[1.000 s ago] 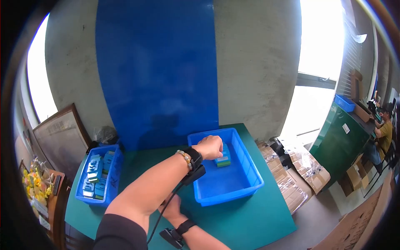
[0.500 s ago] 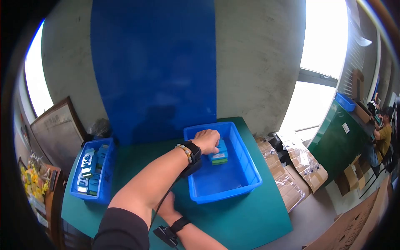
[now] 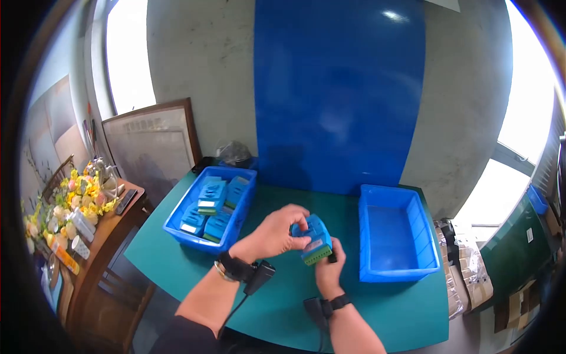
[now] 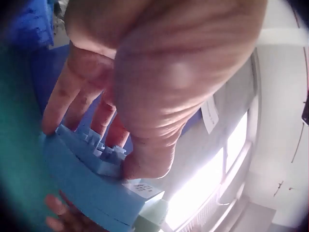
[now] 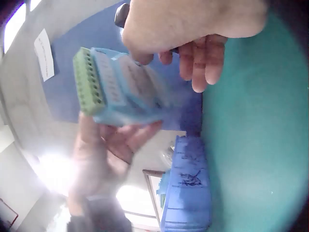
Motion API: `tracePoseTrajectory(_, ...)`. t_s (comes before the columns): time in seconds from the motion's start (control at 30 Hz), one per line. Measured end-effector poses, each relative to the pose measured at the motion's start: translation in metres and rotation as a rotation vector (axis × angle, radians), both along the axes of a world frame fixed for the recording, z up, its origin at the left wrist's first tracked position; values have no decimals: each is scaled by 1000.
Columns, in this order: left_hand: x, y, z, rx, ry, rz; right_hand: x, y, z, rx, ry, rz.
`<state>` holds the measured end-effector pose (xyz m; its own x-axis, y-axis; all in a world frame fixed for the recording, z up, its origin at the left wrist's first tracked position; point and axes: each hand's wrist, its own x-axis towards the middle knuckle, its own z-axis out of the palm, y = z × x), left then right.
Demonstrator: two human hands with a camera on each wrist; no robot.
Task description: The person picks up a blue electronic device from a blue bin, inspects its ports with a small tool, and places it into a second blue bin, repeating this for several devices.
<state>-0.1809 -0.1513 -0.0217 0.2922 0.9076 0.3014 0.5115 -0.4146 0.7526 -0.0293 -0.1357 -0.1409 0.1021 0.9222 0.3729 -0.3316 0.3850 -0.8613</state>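
In the head view my left hand grips a blue plastic electronic module with a green terminal strip along one edge, thumb on one side and fingers on the other. It is held over the middle of the table, in front of my body. The left wrist view shows the thumb and fingertips at the raised middle of the module. Close beside it, my right hand has its fingers curled round a small black thing, whose rounded end sticks out by the thumb; most of it is hidden in the palm.
A blue bin with several similar modules stands at the left of the green table. A larger blue bin stands at the right. Beyond the left edge is a wooden table with flowers; wrapped cartons lie right.
My left hand has come out of the right bin with the module and moved back left, next to my right hand. The head view has turned left, and the crossed arms are now apart.
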Motion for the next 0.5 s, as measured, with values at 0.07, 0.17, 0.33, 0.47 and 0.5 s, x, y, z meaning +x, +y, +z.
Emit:
tracePoseTrajectory(0.07, -10, -11, -17, -29, 47, 12, 0, -1, -15, 42, -39, -67)
tracePoseTrajectory(0.17, -15, -20, -43, -37, 31, 158, 12, -16, 15, -238, 21, 133)
tracePoseTrajectory(0.33, -23, -19, -58, -81, -54, 189, 6, -17, 17, -253, -65, 222)
tracePoseTrajectory(0.47, -31, -14, -80, 39, -80, 258, 1, -19, 17, -262, -63, 324)
tracePoseTrajectory(0.5, -32, -14, -84, 72, -73, 283, 0, -20, 16, -242, -80, 338)
